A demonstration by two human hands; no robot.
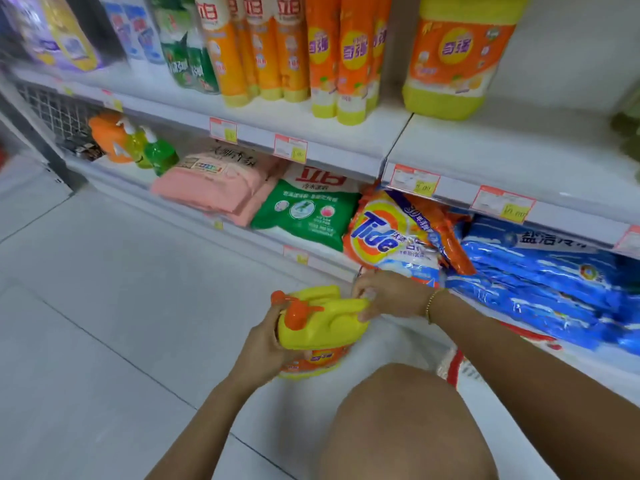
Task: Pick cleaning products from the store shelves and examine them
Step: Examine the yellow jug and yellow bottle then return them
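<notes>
1. A person is crouching by the low shelf point(322, 261) and holding one product, a yellow jug point(325, 323) with an orange cap point(296, 315), low over the floor point(104, 306), just near of the Tide bag point(388, 233).
2. The left hand point(263, 344) is gripping the jug's cap end, with the thumb by the cap and the fingers curling round the body, mostly hidden under it.
3. The right hand point(391, 294) is holding the far right end of the handle, with its fingers curled over it and pinching it.
4. Judging by this, the picking of one item is done and its examination is under way: the jug is tilting, with its orange label facing down and toward the person.
5. What is left seems large: the bottles point(263, 53) and the big jug point(457, 53) on the upper shelf are standing in place, as are the green bag point(304, 209) and blue bags point(540, 271) lying below.
6. The jug in hand is likely going back before another is taken.
</notes>
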